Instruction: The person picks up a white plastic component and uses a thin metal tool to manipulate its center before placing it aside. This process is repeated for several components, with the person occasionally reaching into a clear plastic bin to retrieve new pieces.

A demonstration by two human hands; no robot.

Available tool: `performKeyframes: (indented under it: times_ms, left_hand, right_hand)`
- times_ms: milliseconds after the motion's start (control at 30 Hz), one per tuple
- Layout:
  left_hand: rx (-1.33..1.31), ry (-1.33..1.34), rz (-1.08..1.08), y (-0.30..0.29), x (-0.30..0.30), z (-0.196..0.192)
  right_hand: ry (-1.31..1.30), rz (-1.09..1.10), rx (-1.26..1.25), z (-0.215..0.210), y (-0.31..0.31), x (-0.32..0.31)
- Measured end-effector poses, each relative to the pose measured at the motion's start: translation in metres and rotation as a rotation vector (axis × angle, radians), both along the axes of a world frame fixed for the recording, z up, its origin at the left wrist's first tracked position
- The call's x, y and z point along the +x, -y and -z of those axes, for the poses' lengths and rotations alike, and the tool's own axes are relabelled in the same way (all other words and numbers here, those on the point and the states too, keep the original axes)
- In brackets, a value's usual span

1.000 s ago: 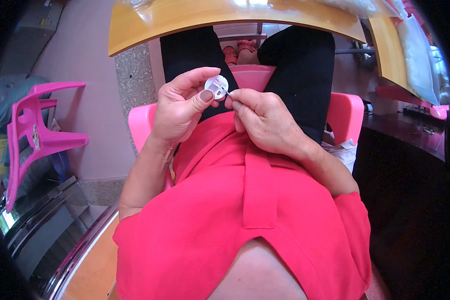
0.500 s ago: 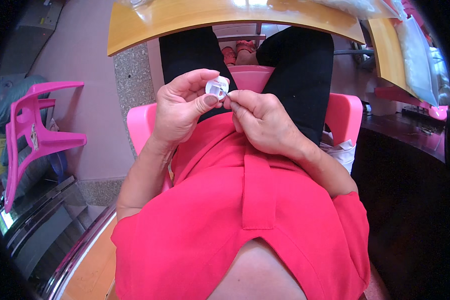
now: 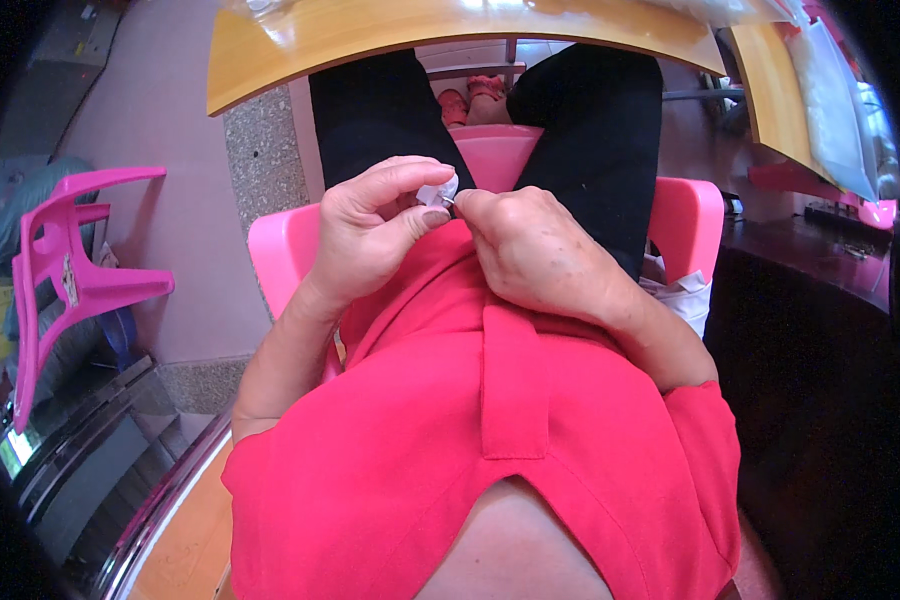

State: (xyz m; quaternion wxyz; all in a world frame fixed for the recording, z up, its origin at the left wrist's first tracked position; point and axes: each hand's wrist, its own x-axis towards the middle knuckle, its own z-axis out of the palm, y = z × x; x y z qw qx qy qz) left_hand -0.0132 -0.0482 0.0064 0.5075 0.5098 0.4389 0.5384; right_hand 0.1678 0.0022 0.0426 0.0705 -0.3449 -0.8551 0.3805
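My left hand pinches a small white plastic piece between thumb and fingers, just above my lap. My right hand is closed beside it, its fingertips holding a thin metal pin against the piece. Whether the pin goes into the piece I cannot tell. Both hands meet over my red shirt and black trousers. I sit on a pink plastic chair.
A yellow wooden table edge curves across the top, above my knees. A second pink chair stands at the left by a grey speckled pillar. Clear plastic bags lie on a table at the upper right.
Both hands have sunk slightly toward my lap, and the left fingers have closed further over the white piece, so less of it shows.
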Motion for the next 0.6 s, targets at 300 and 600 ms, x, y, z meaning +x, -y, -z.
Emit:
performKeyframes:
  times_ms: [300,600]
  left_hand:
    - [-0.016,-0.239,0.020,0.000,0.002,0.003]
    - [-0.265,0.245,0.096,-0.006,-0.014,0.004]
  right_hand:
    - [0.167,-0.071,0.117,0.001,0.004,-0.001]
    - [-0.001,0.071,0.087,-0.012,-0.007,0.006]
